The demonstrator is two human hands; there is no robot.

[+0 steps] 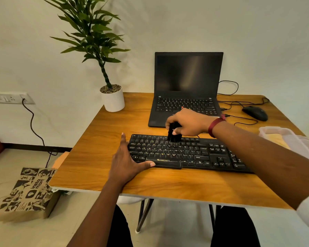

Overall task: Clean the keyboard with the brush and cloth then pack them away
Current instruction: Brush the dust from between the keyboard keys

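A black keyboard [187, 154] lies across the middle of the wooden table [100, 139]. My right hand [187, 122] grips a small black brush [174, 134] and holds its bristles down on the upper key rows, left of centre. My left hand [127, 157] lies flat against the keyboard's left end, fingers straight along the side and thumb stretched along the front edge. No cloth shows in this view.
An open black laptop [185, 90] stands behind the keyboard. A potted plant [112, 97] sits at the back left, a black mouse [255, 113] with cables at the back right. A clear plastic container [282, 138] rests at the right edge. A printed paper bag [27, 193] stands on the floor.
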